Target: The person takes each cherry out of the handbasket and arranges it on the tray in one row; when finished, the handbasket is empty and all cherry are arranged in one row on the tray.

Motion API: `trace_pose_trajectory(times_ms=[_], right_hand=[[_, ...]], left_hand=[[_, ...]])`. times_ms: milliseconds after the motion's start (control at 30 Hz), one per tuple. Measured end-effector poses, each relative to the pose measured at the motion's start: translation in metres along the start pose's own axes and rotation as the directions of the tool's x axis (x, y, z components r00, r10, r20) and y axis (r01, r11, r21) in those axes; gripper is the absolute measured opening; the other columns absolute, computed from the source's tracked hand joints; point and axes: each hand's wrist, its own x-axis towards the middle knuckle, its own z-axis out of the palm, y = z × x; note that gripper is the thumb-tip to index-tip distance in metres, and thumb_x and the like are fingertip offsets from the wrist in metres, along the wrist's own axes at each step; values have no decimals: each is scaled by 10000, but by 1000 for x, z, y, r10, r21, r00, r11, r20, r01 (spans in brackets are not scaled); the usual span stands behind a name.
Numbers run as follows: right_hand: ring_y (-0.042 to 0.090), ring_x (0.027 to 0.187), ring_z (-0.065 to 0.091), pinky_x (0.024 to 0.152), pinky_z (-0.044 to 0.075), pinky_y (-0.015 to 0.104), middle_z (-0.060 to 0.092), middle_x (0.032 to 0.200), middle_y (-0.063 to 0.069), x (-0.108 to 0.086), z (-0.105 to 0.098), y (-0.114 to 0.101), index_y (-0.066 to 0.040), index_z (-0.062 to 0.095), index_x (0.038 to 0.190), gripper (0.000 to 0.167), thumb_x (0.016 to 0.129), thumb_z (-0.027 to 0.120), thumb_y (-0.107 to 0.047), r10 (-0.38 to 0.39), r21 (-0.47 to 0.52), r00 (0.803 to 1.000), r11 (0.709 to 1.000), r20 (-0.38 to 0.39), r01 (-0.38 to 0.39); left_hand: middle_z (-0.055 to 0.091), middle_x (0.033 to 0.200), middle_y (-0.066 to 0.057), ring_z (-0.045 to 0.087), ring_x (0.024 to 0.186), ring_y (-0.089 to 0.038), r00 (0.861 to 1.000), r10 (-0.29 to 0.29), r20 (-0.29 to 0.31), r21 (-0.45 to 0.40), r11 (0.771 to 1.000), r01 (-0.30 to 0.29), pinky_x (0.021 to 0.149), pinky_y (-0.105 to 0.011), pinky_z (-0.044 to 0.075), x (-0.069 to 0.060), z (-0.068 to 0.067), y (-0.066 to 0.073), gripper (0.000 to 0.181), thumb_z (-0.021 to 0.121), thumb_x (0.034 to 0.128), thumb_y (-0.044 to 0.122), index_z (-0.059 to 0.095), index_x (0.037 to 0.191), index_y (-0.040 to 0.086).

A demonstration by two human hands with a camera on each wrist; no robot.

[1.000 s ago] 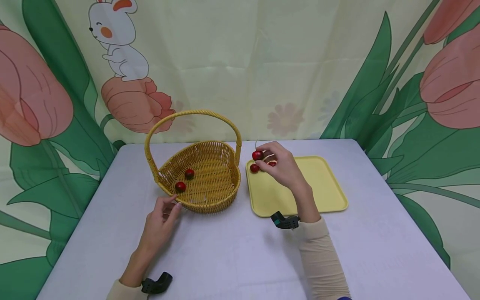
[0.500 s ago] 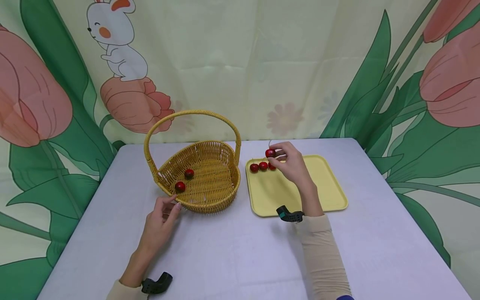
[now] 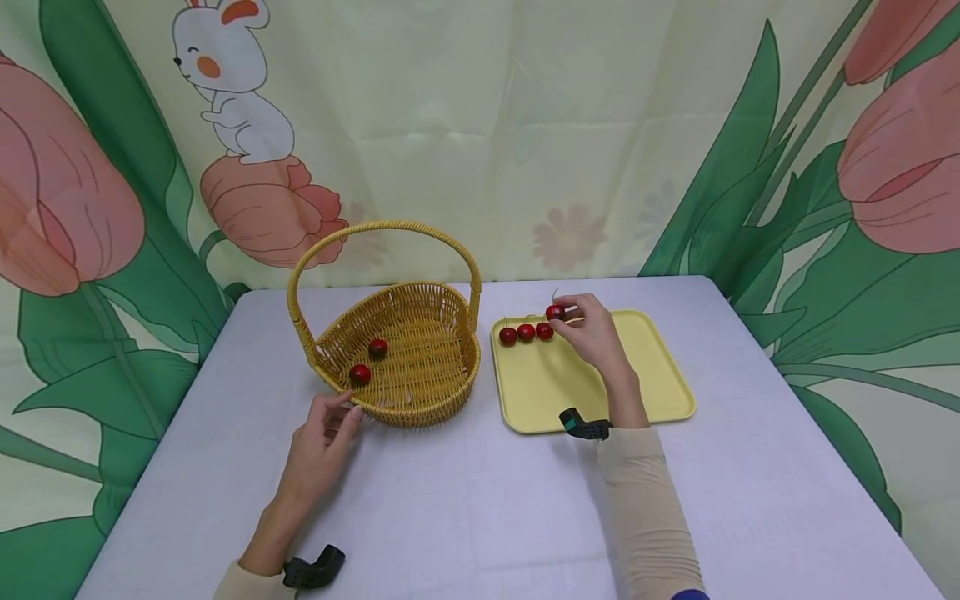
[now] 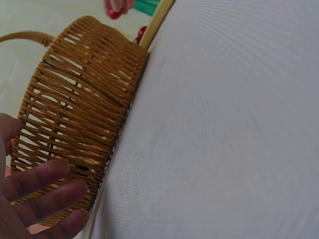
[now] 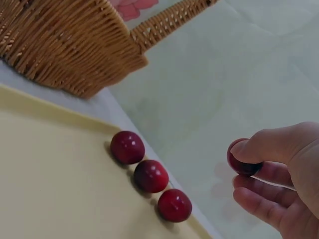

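Note:
My right hand [image 3: 596,337] pinches a dark red cherry [image 3: 555,312] with a thin stem between thumb and fingers, held above the far edge of the yellow tray [image 3: 600,408]. Three more cherries [image 5: 150,176] lie in a row along the tray's far left edge, just left of that hand. A wicker basket [image 3: 427,408] with a tall handle stands left of the tray, holding two cherries [image 3: 361,375]. At its near left rim, my left hand [image 3: 322,446] grips the basket by thumb and index finger; the other fingers [image 4: 52,199] spread along its outer side.
A white-covered table [image 3: 465,517] carries the basket and tray, with a narrow gap between them. Behind it hangs a printed curtain [image 3: 450,125] with tulips and a rabbit. Each wrist wears a black device [image 3: 313,567]. The basket's handle [image 3: 405,225] arches up high.
My right hand has moved right with its cherry, from above the tray's left corner, uncovering the three-cherry row. The left hand and basket stay put.

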Motion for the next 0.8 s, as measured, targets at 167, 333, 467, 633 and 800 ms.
trace_pose_trajectory(times_ms=[167, 333, 467, 633, 800], right_hand=[[359, 1150, 620, 979, 542, 476, 564, 1294, 197, 0, -1, 9, 1, 588, 1315, 405, 940, 688, -116, 19, -9, 1000, 1000, -1, -19], [370, 1156, 614, 986, 539, 477, 560, 1295, 208, 0, -2, 15, 11, 587, 1317, 406, 944, 685, -112, 38, -9, 999, 999, -7, -38], [372, 1161, 614, 993, 536, 480, 553, 1309, 210, 0, -3, 20, 13, 585, 1323, 407, 948, 679, -118, 63, -12, 998, 998, 0, -63], [387, 1159, 612, 971, 544, 488, 545, 1330, 225, 0, -4, 24, 20, 573, 1338, 423, 954, 673, -125, 84, -43, 996, 996, 13, -84], [392, 1147, 619, 938, 553, 485, 548, 1333, 233, 0, -4, 28, 29, 568, 1343, 426, 953, 667, -112, 104, -73, 994, 992, 20, -102]], left_hand=[[703, 986, -34, 603, 813, -39, 1000, -7, -8, 12, 1000, 7, 694, -193, 535, 0, 0, 1, 325, 590, 1021, 231, 536, 1295, 63], [696, 1008, -38, 598, 814, -18, 1000, -21, -18, 6, 1000, 21, 695, -188, 542, -1, -1, 3, 324, 590, 1021, 258, 561, 1283, 70], [692, 1048, -46, 621, 832, -49, 999, -32, -30, -7, 999, 32, 694, -187, 545, -1, -1, 4, 332, 597, 1017, 278, 578, 1274, 69], [675, 1077, -36, 612, 855, -51, 998, -18, -65, 11, 1000, 19, 687, -173, 544, -1, -1, 4, 320, 621, 1003, 268, 600, 1258, 77], [635, 1069, -26, 570, 842, 8, 990, 42, -138, 24, 999, -39, 659, -127, 523, -1, 0, 3, 270, 677, 962, 177, 650, 1209, 70]])
